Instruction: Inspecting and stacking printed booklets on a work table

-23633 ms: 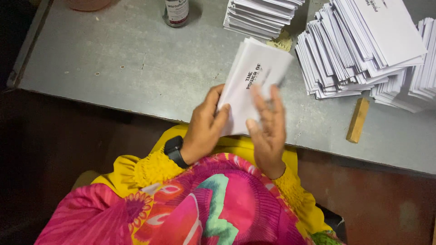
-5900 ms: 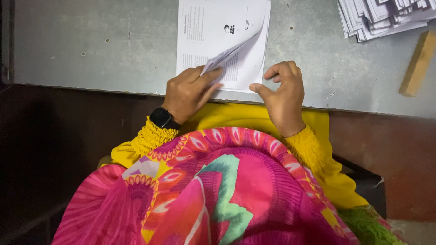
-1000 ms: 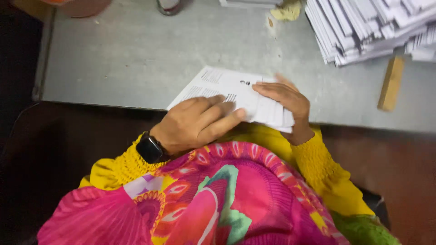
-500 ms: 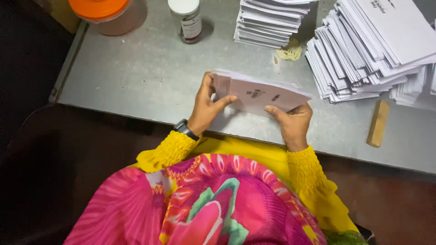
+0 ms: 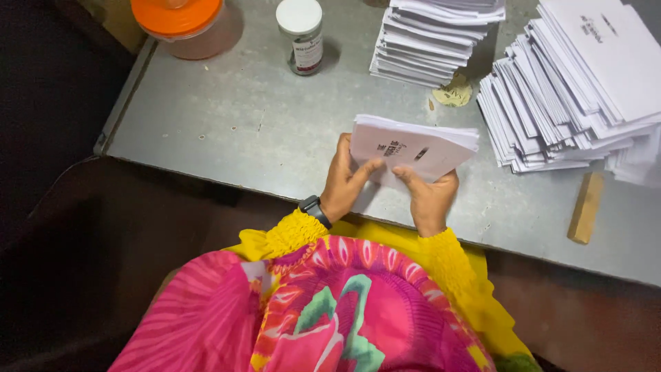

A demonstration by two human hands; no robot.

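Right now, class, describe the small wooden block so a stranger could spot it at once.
Start at the grey metal table and go to the large fanned heap of white folded papers on its right side. Just below that heap lies the wooden block, the only tan, solid bar among white paper.

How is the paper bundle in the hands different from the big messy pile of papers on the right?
The folded paper bundle is thin and held off the grey table by the left hand and right hand; the big pile lies on the table, untouched. The bundle is small with even edges; the pile is much taller and fanned out unevenly. Both are white paper with dark print.
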